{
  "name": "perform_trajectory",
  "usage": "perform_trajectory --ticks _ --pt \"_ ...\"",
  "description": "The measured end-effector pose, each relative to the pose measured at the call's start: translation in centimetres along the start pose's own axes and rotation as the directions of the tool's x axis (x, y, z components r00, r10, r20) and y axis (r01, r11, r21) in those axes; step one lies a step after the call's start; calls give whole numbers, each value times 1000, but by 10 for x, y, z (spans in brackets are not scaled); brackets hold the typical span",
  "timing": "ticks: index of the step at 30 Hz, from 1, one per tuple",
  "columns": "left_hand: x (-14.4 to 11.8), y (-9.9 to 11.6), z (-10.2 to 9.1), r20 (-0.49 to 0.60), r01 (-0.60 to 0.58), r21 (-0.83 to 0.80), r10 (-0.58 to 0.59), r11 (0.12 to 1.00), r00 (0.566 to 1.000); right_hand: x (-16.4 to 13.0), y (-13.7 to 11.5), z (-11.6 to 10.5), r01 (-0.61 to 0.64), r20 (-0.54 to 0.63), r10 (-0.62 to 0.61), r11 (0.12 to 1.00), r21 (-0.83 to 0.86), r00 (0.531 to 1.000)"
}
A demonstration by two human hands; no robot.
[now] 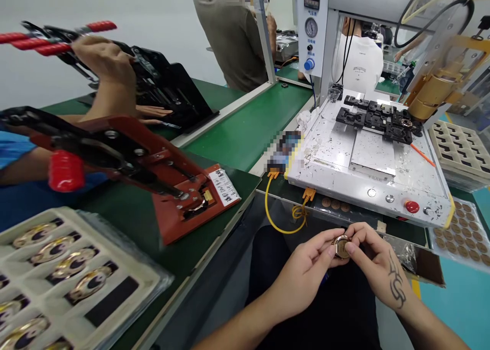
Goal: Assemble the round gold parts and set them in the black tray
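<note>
Head camera view: both hands meet low over the lap, left hand (306,268) and right hand (377,266) fingertips pinched around a small round gold watch case (341,247), before the white dispensing machine (367,161).

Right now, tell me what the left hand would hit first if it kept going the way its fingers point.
The left hand points right, at the small round gold part it pinches; beyond that, the right hand, already touching the same part.

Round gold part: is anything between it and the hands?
No. Both hands already pinch the round gold part directly: the left hand from its left, the right hand from its right, fingertips on its rim. It is held over the lap, below the white machine base.
</note>
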State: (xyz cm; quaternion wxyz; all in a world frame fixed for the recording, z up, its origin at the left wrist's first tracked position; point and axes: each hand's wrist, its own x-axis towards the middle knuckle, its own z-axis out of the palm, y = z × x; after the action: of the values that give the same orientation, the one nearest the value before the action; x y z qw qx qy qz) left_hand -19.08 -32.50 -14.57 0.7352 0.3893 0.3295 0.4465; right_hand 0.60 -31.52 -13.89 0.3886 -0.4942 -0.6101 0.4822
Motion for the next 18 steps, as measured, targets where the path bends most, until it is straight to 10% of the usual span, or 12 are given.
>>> perform_trajectory --ticks 14,18 --pt "2 -15 -2 -46 -73 259 87 963 995 1 13 1 171 -88 -214 922 -347 973" --pt "-1 4 -10 51 -88 511 72 855 996 7 14 1 279 141 -246 908 -314 959"
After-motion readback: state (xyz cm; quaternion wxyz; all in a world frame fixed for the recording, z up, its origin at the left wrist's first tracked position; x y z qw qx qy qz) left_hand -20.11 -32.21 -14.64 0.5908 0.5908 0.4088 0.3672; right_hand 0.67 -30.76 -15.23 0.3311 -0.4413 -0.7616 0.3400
